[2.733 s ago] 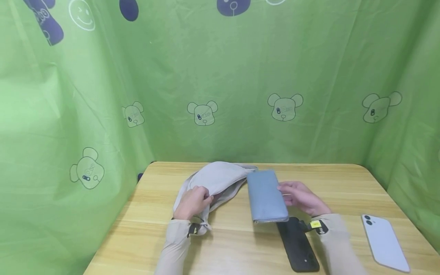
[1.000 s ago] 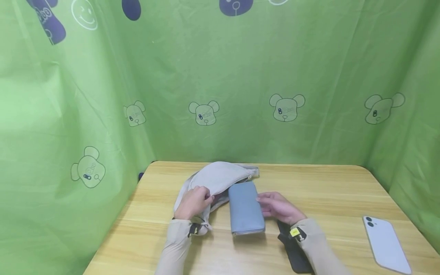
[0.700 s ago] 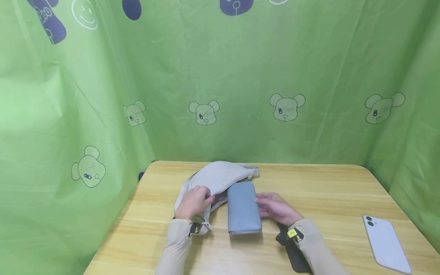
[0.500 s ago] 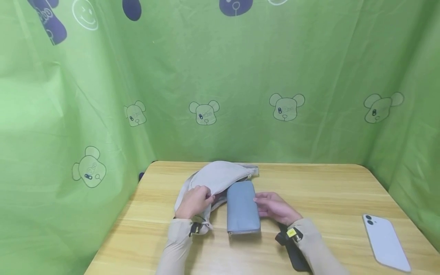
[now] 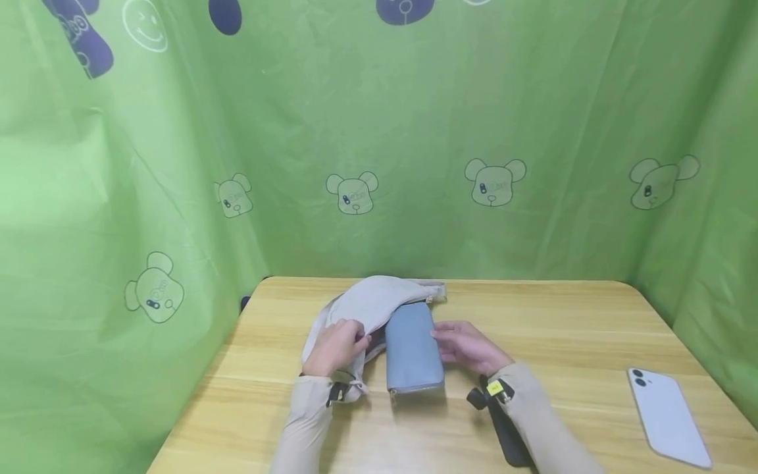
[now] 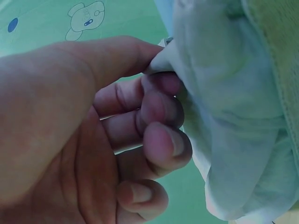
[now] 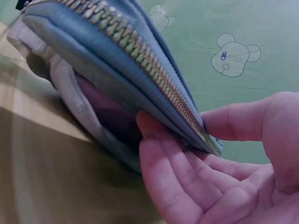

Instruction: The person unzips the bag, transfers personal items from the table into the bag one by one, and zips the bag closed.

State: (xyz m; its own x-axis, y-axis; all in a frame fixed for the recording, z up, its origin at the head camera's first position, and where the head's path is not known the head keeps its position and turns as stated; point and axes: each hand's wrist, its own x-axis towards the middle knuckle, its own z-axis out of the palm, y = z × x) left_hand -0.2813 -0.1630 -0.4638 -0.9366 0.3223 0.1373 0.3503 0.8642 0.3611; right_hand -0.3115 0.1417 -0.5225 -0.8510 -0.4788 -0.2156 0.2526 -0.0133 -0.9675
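A light grey fabric bag (image 5: 373,304) lies on the wooden table (image 5: 568,329). My left hand (image 5: 335,345) pinches the bag's (image 6: 224,107) edge between thumb and fingers and holds the opening up. My right hand (image 5: 468,345) grips a blue zip wallet (image 5: 410,349) along its right side, thumb above and fingers below. The wallet's (image 7: 112,65) far end is pushed into the bag's (image 7: 70,93) open mouth, where a dark lining shows.
A black phone (image 5: 509,431) lies under my right forearm near the front edge. A white phone (image 5: 668,417) lies face down at the front right. Green printed cloth (image 5: 414,131) walls the table at the back and both sides.
My right hand has carried the blue wallet left from the table's middle and pushed its far end into the bag's mouth. My left hand has kept its pinch on the bag.
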